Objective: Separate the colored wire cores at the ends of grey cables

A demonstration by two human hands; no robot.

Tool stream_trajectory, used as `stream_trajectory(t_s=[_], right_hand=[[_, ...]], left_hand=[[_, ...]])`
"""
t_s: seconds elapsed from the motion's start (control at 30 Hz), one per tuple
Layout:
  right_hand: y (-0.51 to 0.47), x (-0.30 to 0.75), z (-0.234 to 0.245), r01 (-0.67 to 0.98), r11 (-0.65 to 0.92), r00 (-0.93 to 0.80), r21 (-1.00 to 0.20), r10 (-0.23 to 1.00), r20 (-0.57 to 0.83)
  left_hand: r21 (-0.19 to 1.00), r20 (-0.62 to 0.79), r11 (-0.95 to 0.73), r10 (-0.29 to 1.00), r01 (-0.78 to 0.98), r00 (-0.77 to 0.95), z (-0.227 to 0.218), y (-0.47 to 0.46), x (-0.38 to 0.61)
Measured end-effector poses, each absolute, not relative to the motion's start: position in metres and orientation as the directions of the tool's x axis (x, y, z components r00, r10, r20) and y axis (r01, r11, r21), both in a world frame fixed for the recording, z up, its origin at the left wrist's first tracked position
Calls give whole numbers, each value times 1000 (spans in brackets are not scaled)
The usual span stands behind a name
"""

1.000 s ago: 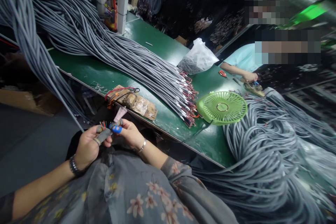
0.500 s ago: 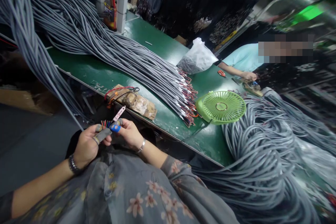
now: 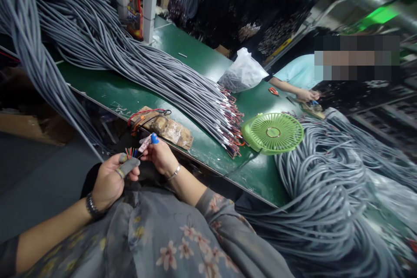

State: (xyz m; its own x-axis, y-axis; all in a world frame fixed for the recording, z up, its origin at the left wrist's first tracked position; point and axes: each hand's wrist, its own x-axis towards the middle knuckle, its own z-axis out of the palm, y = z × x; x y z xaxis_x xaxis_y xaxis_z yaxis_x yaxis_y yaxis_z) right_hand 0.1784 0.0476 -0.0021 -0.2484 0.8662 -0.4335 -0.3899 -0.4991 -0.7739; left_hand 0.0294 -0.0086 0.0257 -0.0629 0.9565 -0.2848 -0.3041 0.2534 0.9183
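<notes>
My left hand (image 3: 109, 182) is closed around the end of a grey cable (image 3: 93, 150), which trails up to the left. Several thin coloured wires (image 3: 131, 153) fan out from between its thumb and forefinger. Grey covers wrap that thumb and fingertip. Just to the right, my right hand (image 3: 162, 156) pinches a small flat pinkish-white tool (image 3: 145, 143) with dark marks; its exact kind is unclear. A blue thumb cover (image 3: 154, 138) sits on the right thumb. The tool's lower end is close to the wires; whether it touches them I cannot tell.
Grey cables (image 3: 140, 61) with stripped ends lie across the green table (image 3: 202, 152). A taped wooden block (image 3: 172, 130) sits at its near edge. Beyond are a green fan (image 3: 273, 132), a plastic bag (image 3: 244, 69), more coiled cables (image 3: 319, 173) and a co-worker's hand (image 3: 308, 94).
My right hand has drawn slightly up and right, away from the left thumb, and its tool is tilted differently. The left hand keeps its hold on the cable, almost in place.
</notes>
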Motion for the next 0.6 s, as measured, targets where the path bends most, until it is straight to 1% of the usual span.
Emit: stream_trajectory(t_s=[0.07,0.23,0.37,0.6], right_hand=[[48,176,-3,-422,-471,-239,-774,882,-407],[46,174,-6,-519,-463,-255,-718,886,-387],[46,174,-6,-528,-457,-242,-716,889,-389],[44,171,-2,-542,-475,-233,-694,878,-419]], left_hand=[[923,-283,254,957,-290,-64,25,-7,30],[924,-296,270,953,-271,-60,21,-5,32],[916,-319,287,945,-279,-76,20,-5,35],[918,-303,269,950,-291,-77,25,-5,34]])
